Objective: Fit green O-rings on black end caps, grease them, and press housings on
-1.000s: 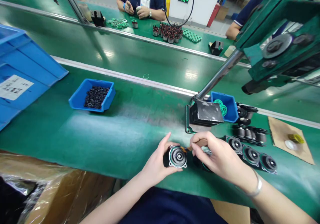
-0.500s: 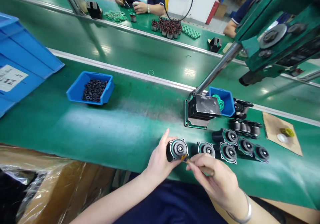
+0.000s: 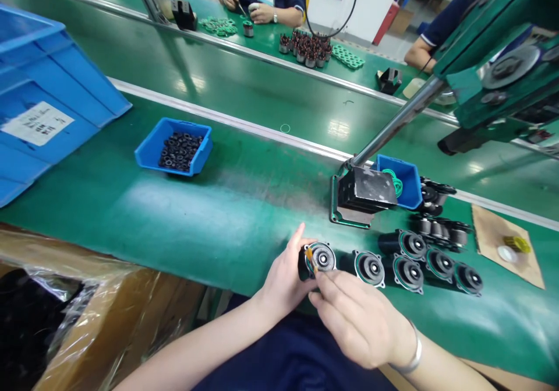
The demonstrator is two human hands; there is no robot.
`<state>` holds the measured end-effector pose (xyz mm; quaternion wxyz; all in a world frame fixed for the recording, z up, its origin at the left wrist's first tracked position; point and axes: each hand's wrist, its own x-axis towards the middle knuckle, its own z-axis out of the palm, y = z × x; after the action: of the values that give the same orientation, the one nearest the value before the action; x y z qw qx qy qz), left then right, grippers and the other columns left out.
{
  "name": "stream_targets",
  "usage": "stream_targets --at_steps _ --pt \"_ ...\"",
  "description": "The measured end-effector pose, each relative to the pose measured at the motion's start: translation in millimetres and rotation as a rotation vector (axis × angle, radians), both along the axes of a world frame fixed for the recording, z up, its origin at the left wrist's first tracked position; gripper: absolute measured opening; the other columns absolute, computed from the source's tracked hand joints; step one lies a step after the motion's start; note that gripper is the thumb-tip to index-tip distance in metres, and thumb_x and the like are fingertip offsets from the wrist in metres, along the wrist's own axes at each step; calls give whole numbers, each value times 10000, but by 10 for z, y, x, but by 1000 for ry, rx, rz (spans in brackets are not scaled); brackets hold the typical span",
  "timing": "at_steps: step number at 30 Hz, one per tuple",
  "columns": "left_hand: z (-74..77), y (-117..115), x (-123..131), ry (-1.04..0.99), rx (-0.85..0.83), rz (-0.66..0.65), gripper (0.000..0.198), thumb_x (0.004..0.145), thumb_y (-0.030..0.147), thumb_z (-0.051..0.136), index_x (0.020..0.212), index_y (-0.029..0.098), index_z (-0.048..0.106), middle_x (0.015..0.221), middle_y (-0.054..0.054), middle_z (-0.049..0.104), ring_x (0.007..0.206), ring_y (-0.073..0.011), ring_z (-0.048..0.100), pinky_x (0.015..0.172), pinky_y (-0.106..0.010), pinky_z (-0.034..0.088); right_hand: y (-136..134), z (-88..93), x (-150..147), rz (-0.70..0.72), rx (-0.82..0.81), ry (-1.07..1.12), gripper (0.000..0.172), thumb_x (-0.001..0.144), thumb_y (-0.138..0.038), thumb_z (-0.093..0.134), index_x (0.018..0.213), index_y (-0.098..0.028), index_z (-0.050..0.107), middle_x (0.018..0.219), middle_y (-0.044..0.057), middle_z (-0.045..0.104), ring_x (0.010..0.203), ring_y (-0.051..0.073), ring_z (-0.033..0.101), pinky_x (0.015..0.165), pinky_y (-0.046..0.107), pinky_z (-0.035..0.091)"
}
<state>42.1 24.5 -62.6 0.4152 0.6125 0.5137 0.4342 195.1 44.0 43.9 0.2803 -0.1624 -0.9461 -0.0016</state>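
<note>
Two hands on one part, near edge of the green-topped bench (image 3: 236,222). Left hand (image 3: 283,274) grasps a black cylindrical housing with a silver, eared metal rim (image 3: 324,259) from its left side, fingers curled about the body, open ringed face turned up toward the wearer. Whether the housing bears on the bench or is lifted: cannot tell, hands cover its underside. Right hand (image 3: 360,318) pinches a slim brush with an orange tip (image 3: 310,255), handle mostly hidden by the fingers; tip lies over the rim's left side.

Handling, by judgement: housing looks dense, fairly heavy for its bulk, fully stiff. Smooth round wall may roll or slip, more so if greasy. Best hold: around the black barrel, behind the ears, clear of the centre and ringed recess. Brush looks light, tip soft; take it by the handle.

Five similar black housings with silver rims (image 3: 371,268) lie to the right, nearest just beside.
</note>
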Motion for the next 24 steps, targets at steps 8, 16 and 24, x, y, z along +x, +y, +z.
stream_targets --at_steps 8,16,24 --pt "86 42 -8 -6 -56 -2 1070 736 377 837 1519 249 120 1233 -61 656 1160 -244 644 1029 -394 505 -124 159 207 -6 -134 -130 191 865 -83 475 832 -147 652 827 81 732 741 194 691 706 322 627" --pt "190 139 -166 39 -110 -67 1079 729 279 842 1526 299 117 1255 -44 641 1196 -236 622 1049 -407 481 73 308 489 -22 160 -158 159 873 -69 497 867 -139 640 917 136 750 850 237 723 766 378 631" --pt "249 1212 -1272 185 39 87 1065 688 270 820 1516 182 156 1283 -131 616 1177 -262 641 1075 -477 463 -16 61 1118 -400 -166 347 385 782 71 629 1082 -167 592 1154 100 702 956 169 724 829 291 620"
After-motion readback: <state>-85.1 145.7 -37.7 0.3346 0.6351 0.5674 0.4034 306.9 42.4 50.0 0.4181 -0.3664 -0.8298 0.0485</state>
